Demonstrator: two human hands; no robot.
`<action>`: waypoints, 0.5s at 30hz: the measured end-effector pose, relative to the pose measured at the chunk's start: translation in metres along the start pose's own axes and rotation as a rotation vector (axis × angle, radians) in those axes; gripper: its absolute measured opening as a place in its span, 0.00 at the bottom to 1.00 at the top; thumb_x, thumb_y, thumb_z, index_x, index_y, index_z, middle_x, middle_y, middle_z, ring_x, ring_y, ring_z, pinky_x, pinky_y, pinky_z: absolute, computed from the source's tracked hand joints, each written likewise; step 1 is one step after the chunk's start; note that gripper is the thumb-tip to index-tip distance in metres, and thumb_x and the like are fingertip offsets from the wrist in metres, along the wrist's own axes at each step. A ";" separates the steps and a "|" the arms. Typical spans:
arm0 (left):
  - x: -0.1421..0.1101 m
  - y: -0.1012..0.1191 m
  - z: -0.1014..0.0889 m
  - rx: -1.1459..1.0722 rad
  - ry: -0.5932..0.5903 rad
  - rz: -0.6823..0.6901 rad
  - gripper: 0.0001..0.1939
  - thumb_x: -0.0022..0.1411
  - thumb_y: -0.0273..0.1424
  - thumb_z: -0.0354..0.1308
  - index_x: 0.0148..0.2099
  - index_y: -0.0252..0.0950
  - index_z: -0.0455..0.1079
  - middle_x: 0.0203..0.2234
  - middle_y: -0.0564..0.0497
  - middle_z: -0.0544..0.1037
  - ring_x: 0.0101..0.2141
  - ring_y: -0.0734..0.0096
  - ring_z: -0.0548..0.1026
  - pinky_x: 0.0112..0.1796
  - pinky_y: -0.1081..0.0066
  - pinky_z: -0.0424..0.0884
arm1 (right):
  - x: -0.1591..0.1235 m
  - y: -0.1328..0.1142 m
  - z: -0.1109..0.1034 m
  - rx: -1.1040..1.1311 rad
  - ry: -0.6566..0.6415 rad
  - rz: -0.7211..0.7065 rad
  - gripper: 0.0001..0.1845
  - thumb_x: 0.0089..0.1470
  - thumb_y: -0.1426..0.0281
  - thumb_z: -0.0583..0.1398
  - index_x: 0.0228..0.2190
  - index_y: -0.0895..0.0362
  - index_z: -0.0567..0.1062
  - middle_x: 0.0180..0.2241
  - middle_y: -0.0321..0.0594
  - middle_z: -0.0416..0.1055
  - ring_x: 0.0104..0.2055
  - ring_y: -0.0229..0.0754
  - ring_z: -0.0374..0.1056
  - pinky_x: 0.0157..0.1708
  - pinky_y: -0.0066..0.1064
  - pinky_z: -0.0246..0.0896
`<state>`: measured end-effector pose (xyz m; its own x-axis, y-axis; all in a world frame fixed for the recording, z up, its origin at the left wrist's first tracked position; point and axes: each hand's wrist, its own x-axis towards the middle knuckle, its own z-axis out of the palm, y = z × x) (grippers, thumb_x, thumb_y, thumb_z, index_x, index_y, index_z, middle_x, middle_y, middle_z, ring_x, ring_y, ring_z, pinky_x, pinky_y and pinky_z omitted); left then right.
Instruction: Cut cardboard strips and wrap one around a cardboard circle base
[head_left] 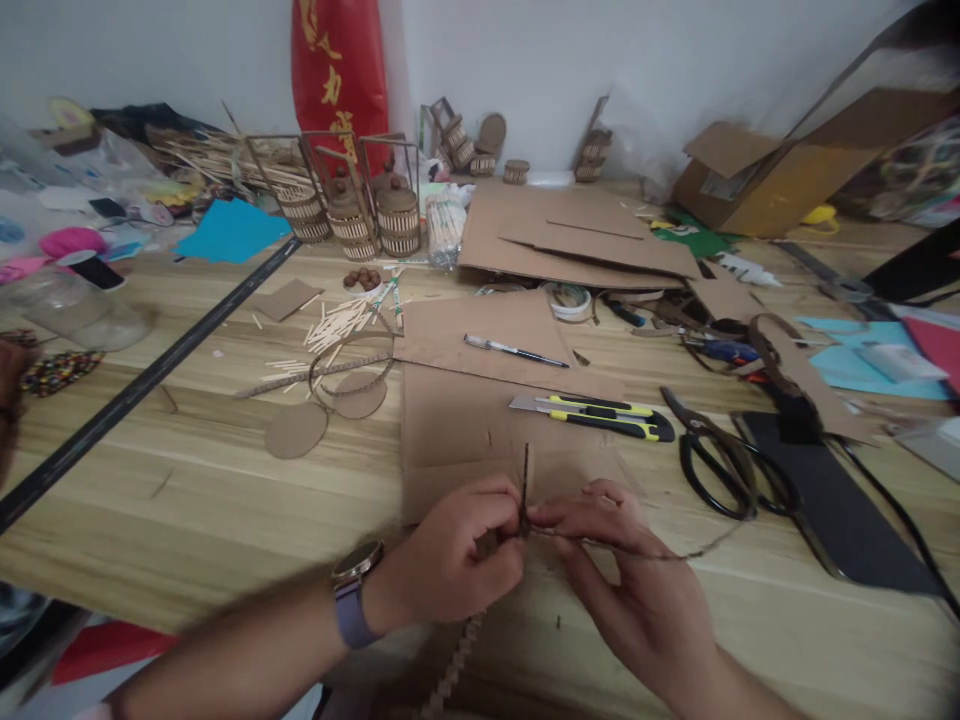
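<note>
Left hand (472,550) and right hand (645,575) pinching thin brown strip (526,468) between them, likely controlling its bend | strip trailing toward 3 o'clock | utility knife (600,415) lying at 1 o'clock on desk (247,520), seemingly for easy reach

Dim, soft, even light; no hard shadows; slight haze overall; lens bends edges; forearms and picture corners blurred
</note>
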<state>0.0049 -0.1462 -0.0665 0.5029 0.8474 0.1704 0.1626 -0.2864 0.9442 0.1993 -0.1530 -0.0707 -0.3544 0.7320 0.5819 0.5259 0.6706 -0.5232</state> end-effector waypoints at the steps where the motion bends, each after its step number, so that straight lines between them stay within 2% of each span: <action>1: 0.000 0.000 -0.001 -0.006 -0.009 0.015 0.10 0.57 0.23 0.50 0.27 0.38 0.53 0.27 0.54 0.63 0.30 0.73 0.64 0.32 0.73 0.59 | 0.001 -0.001 -0.001 0.029 0.009 0.027 0.07 0.61 0.74 0.56 0.37 0.49 0.70 0.34 0.34 0.81 0.36 0.41 0.75 0.43 0.37 0.67; 5: 0.001 0.001 -0.002 -0.031 -0.046 0.030 0.10 0.58 0.24 0.51 0.27 0.37 0.54 0.29 0.53 0.65 0.31 0.73 0.65 0.33 0.74 0.61 | 0.004 -0.002 -0.003 0.134 0.038 0.104 0.07 0.61 0.75 0.55 0.35 0.49 0.67 0.33 0.35 0.80 0.35 0.41 0.74 0.35 0.33 0.69; 10: 0.000 -0.001 -0.002 -0.030 -0.019 -0.091 0.12 0.63 0.35 0.55 0.29 0.37 0.59 0.26 0.55 0.63 0.28 0.73 0.63 0.29 0.73 0.57 | 0.001 -0.002 -0.001 0.072 0.067 -0.019 0.09 0.58 0.76 0.57 0.39 0.50 0.67 0.33 0.34 0.80 0.35 0.41 0.76 0.42 0.38 0.67; 15: 0.000 -0.002 -0.001 0.017 0.034 -0.054 0.09 0.63 0.29 0.51 0.29 0.37 0.57 0.28 0.54 0.64 0.30 0.72 0.63 0.31 0.73 0.59 | 0.003 -0.005 0.002 -0.024 0.022 -0.085 0.05 0.60 0.73 0.58 0.36 0.50 0.68 0.35 0.35 0.80 0.36 0.42 0.77 0.41 0.37 0.66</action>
<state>0.0043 -0.1450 -0.0678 0.4635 0.8766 0.1290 0.2034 -0.2470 0.9474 0.1944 -0.1534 -0.0672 -0.3814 0.6694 0.6375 0.5129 0.7270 -0.4566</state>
